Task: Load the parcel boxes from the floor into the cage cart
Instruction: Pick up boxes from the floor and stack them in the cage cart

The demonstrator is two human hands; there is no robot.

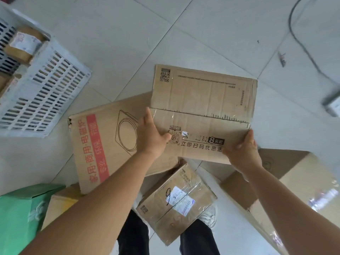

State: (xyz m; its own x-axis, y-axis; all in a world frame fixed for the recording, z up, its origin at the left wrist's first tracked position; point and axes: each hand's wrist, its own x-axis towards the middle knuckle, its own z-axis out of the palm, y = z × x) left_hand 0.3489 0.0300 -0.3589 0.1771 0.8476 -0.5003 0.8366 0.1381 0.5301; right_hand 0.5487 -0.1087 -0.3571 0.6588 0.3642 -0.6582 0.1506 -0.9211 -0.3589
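Note:
A flat brown parcel box (204,100) with black print and clear tape is held above the floor in the middle of the view. My left hand (150,134) grips its near left edge and my right hand (242,150) grips its near right corner. Under it lies a larger brown box (103,144) with a red stripe and a cooker drawing. A small taped box (176,203) with a white label sits near my feet. The white slotted cage cart (47,85) stands at the far left with parcels (24,45) inside.
A green box (20,214) lies at the lower left beside a plain brown box (58,207). A big taped carton (298,190) fills the lower right. Pale floor tiles (128,34) stretch ahead, with a small grey object (333,103) at the right edge.

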